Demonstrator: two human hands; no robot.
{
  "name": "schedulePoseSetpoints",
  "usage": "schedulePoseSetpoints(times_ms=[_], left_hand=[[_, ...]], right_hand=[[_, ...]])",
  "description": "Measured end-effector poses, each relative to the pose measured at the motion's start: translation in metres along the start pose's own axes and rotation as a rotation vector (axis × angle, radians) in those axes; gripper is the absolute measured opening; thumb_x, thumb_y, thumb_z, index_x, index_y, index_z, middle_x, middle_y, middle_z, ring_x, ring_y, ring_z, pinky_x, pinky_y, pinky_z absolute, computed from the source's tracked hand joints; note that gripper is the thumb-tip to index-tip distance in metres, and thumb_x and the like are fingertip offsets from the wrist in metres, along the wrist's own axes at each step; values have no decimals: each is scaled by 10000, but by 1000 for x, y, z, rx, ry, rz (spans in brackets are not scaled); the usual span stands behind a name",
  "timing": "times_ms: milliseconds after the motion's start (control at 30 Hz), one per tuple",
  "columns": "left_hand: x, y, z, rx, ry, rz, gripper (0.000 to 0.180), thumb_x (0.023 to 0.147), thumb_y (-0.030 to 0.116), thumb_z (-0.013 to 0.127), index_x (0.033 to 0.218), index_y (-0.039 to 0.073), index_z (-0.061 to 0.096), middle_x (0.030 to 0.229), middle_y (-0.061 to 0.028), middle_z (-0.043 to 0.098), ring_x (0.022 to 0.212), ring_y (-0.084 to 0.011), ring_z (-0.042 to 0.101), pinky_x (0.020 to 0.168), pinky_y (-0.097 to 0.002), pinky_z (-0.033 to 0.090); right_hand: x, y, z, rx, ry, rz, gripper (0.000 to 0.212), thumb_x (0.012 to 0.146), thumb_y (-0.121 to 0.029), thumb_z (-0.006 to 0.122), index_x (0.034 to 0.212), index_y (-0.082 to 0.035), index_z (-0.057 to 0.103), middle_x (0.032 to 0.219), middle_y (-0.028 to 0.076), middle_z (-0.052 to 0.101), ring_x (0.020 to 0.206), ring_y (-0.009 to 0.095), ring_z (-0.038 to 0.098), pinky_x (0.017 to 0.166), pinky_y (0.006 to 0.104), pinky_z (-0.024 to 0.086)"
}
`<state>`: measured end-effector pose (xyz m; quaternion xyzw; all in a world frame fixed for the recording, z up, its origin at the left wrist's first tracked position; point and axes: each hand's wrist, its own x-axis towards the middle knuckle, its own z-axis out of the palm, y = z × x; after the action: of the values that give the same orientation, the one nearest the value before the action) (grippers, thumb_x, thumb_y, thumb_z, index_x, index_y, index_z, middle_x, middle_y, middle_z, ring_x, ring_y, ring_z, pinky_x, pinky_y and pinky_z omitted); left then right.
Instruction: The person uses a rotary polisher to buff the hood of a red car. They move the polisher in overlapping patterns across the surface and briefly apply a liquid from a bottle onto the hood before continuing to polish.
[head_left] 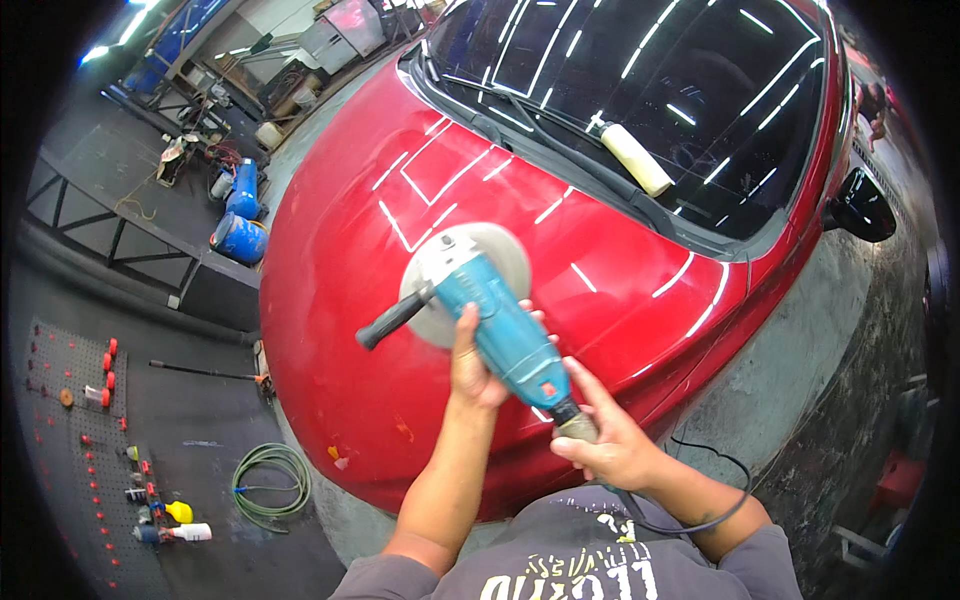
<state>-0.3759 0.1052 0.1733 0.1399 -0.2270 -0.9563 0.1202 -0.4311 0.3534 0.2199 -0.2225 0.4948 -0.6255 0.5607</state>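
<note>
A teal rotary polisher [512,338] is in both my hands over the red car hood [340,310]. Its round pale pad [508,258] is against or just above the paint; I cannot tell which. My left hand [474,378] cups the middle of the tool's body from the left side, with the thumb on top. At the rear end, my right hand [612,440] grips the handle, fingers wrapped round it. The black side handle [392,320] sticks out to the left with no hand on it. From the rear a dark power cord [735,500] loops over my right forearm.
A cream bottle [637,160] lies at the base of the windshield [690,60], by the wiper. A side mirror [862,205] juts out at right. On the left are a coiled green hose [272,487], a pegboard [80,400] and a blue tank [240,238].
</note>
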Motion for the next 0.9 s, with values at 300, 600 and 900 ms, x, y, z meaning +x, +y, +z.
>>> schedulePoseSetpoints(times_ms=[300,600,900], left_hand=[[97,-52,75,102,-68,-236,839,993,638,706,1405,-79,564,1267,-255,692,1142,-381,740,1045,-617,607],[47,-31,60,157,76,-155,809,990,637,709,1373,-66,592,1225,-263,712,1112,-394,754,1030,-617,616],[-29,-12,10,35,145,-16,769,1013,624,687,1415,-21,571,1285,-226,694,1197,-389,722,1056,-669,593]], right_hand=[[-44,-40,-41,71,257,-102,1083,1028,-66,710,1777,-206,-61,1080,106,637,721,118,641,566,290,562],[-41,-22,-26,139,120,-85,1099,1037,-101,738,1770,-172,-79,993,79,653,670,105,618,543,281,543],[-24,13,-1,78,-104,-5,1110,1037,-104,739,1769,-211,-88,987,79,630,681,112,611,555,288,548]])
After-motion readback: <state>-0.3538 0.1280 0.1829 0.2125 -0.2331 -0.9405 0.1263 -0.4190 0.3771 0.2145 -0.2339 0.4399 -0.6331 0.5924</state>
